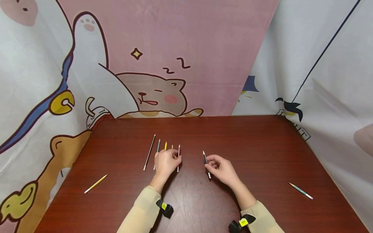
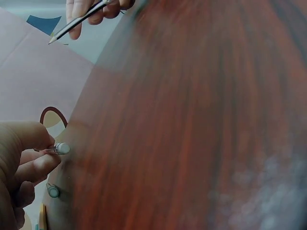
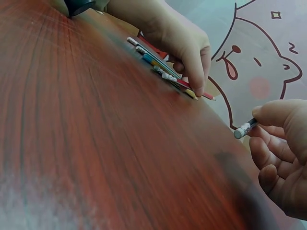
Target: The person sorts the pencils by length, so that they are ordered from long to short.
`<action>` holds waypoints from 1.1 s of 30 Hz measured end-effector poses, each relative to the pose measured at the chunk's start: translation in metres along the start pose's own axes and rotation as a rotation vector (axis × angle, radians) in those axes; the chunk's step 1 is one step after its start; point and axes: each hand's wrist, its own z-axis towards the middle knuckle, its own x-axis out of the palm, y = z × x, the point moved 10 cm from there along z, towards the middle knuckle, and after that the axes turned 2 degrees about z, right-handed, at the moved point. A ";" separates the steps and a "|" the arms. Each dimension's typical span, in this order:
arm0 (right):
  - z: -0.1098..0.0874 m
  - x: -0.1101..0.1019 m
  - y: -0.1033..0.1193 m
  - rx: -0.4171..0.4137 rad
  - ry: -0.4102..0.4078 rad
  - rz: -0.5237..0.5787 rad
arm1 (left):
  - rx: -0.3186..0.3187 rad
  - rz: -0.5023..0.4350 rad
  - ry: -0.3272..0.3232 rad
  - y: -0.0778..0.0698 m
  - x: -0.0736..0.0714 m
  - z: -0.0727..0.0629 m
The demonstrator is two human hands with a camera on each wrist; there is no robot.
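As seen from the person's side, the red pencil (image 1: 179, 150) serves as the reference for all positions. The left hand (image 1: 166, 160) pinches the red pencil between thumb and finger, its point facing away from the person and its white eraser end facing toward them. Just left of the red pencil, partly hidden by that hand, lie a pencil tip (image 1: 172, 147), a yellow pencil (image 1: 165, 145) and a teal pencil (image 1: 158, 145); beyond these is a long dark pencil (image 1: 149, 152), fully visible and slightly slanted. Right of the red pencil and apart from it, the right hand (image 1: 222, 168) grips a black pencil (image 1: 205, 158) between thumb and fingers; contact with the table (image 1: 192, 200) cannot be confirmed. Well left of the red pencil lies a yellow-and-white pencil (image 1: 96, 183); well right of it, a pale teal pencil (image 1: 300, 190).
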 end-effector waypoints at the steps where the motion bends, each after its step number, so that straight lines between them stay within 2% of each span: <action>1: 0.001 0.001 0.000 0.004 0.001 0.000 | 0.000 0.003 0.001 0.000 0.000 0.000; 5: 0.004 0.004 0.002 0.006 0.004 0.010 | 0.006 0.008 -0.007 0.001 0.001 0.000; 12: 0.007 0.008 0.003 -0.003 0.001 0.020 | 0.060 0.045 -0.045 -0.007 -0.001 -0.001; 18: 0.012 0.014 0.003 0.004 -0.004 0.025 | 0.049 0.061 -0.036 -0.009 -0.003 -0.001; 33: 0.022 0.032 0.005 0.094 0.003 -0.001 | 0.050 0.089 -0.026 -0.009 -0.002 -0.001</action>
